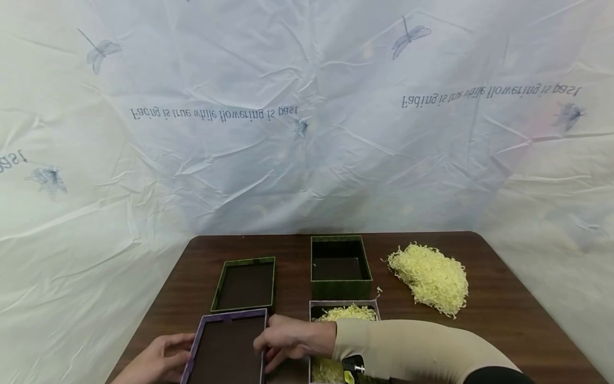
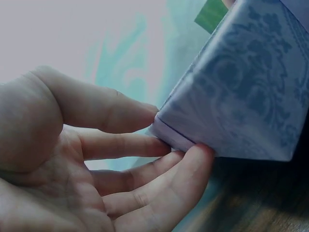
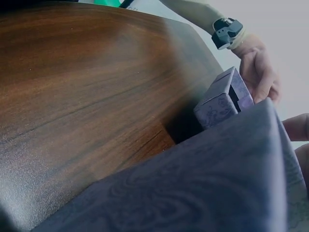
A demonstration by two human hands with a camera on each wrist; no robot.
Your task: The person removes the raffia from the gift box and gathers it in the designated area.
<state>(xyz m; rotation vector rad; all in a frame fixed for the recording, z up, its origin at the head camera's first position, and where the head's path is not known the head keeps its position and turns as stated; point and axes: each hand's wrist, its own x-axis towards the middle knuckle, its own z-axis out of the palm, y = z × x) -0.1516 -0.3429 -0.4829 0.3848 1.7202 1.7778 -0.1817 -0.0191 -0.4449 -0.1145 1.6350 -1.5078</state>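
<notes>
A shallow purple box lid (image 1: 230,349) lies between my hands at the front left, its dark inside facing up. My left hand (image 1: 160,358) holds its left side; in the left wrist view its thumb and fingers (image 2: 193,157) pinch a corner of the patterned lid (image 2: 241,87). My right hand (image 1: 292,338) grips the lid's right rim with bent fingers. Under the right forearm sits a purple box (image 1: 314,304) holding pale yellow shredded paper (image 1: 352,313), partly hidden by the sleeve. In the right wrist view, a purple patterned wall (image 3: 193,183) fills the foreground.
Behind the purple lid lies a green lid (image 1: 247,285), inside up. An open green box (image 1: 341,290) stands behind the purple box. A loose heap of yellow shredded paper (image 1: 431,280) rests on the brown table (image 1: 499,325) at the right. White printed sheeting (image 1: 307,176) hangs behind.
</notes>
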